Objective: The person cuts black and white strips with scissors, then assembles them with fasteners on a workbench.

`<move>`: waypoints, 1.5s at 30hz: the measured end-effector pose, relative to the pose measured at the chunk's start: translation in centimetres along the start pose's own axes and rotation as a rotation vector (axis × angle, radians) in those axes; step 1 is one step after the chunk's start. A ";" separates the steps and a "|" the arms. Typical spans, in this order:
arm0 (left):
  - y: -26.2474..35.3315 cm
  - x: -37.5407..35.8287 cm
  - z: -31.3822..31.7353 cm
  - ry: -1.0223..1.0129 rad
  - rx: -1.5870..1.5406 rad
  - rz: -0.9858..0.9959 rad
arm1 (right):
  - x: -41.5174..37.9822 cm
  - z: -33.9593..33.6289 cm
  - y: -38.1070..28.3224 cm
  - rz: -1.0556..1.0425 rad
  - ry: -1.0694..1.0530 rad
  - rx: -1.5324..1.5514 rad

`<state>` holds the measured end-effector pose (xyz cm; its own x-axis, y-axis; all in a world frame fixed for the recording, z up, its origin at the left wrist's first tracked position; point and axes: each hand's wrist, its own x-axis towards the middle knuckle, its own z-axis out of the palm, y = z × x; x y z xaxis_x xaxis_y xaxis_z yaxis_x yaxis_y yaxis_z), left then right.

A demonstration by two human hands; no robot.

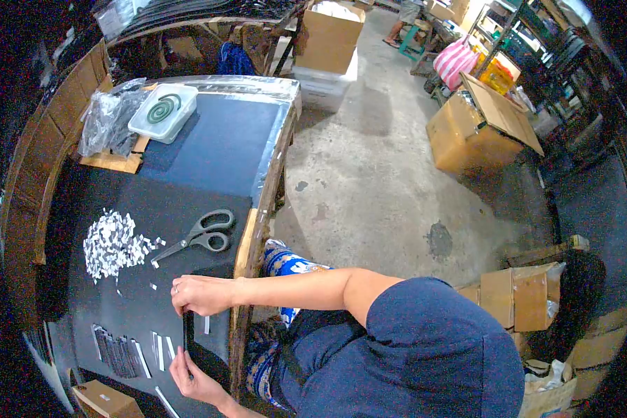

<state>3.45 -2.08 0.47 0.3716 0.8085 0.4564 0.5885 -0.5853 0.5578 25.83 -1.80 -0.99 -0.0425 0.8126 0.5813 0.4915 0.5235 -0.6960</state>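
A dark narrow strip [188, 331] stretches between my two hands above the black table mat. My right hand [202, 295] pinches its far end, and my left hand [194, 378] has closed fingers at its near end. Scissors [205, 233] lie beyond my right hand, with a heap of small white pieces [113, 244] to their left. Left of my hands is a row of dark strips [118, 354]. White strips [161, 350] lie between that row and my left hand.
A clear tub [163, 113] with a green coil and a crumpled plastic bag [111, 118] sit at the table's far end. A small cardboard box [104, 400] is at the near left. Cartons [477, 129] stand on the floor. Part of another person [399, 24] shows far off.
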 end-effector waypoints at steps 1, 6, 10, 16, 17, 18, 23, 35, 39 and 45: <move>-0.1 0.0 0.0 -0.001 -0.001 0.001 | 0.1 -0.1 0.0 0.001 0.001 -0.001; 0.2 0.2 0.0 -0.030 -0.015 -0.043 | 0.3 -0.3 0.4 -0.027 -0.062 -0.008; 0.1 0.1 0.0 -0.037 -0.022 -0.044 | 0.5 -0.5 0.3 -0.036 -0.053 0.007; -0.5 -0.4 -0.4 -0.008 0.082 -0.006 | 0.5 -0.3 0.3 -0.032 -0.031 0.013; -0.4 -0.4 -0.3 -0.008 0.094 -0.005 | 0.6 -0.2 0.5 -0.048 -0.032 0.017; -0.3 -0.3 -0.2 -0.008 0.105 -0.003 | 0.6 -0.3 0.6 -0.064 -0.032 0.019; -0.1 -0.1 0.0 -0.021 0.045 0.008 | 0.6 -0.3 0.8 -0.020 -0.077 0.045; 0.5 0.5 0.7 0.001 0.081 0.004 | 0.5 -0.8 1.5 -0.123 -0.020 0.083; 1.4 0.8 0.5 0.056 0.006 -0.059 | 0.6 -1.4 1.5 -0.054 -0.058 0.036; 0.7 0.7 0.6 0.129 -0.075 -0.059 | 1.2 -1.7 0.5 0.025 -0.145 -0.009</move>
<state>4.53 -1.91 0.73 0.2397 0.8300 0.5035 0.5497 -0.5436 0.6344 27.51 -1.00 0.04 -0.1553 0.8543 0.4960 0.5021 0.5007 -0.7051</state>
